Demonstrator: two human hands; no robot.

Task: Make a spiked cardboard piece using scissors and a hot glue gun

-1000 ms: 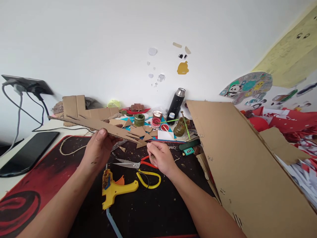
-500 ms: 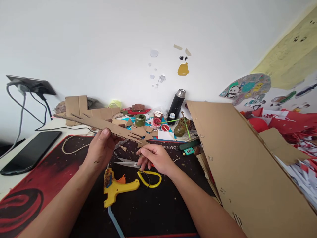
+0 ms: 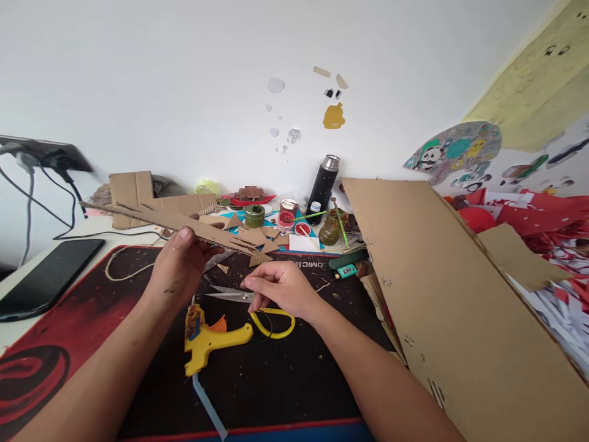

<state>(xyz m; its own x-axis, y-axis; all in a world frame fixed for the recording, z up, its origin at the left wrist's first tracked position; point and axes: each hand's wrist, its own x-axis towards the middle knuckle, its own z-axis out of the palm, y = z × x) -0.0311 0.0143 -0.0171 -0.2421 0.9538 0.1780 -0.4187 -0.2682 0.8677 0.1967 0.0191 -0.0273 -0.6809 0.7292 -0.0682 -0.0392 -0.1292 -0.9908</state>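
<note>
Cardboard strip [image 3: 184,222] pinched in left hand [image 3: 177,267]; right hand [image 3: 280,288] curls loosely over scissors [image 3: 230,296].

Bright, even daylight; you get no glare.
Soft shadows under your forearms; wide-angle bending at 3 and 9 o'clock; focus sharp.
</note>
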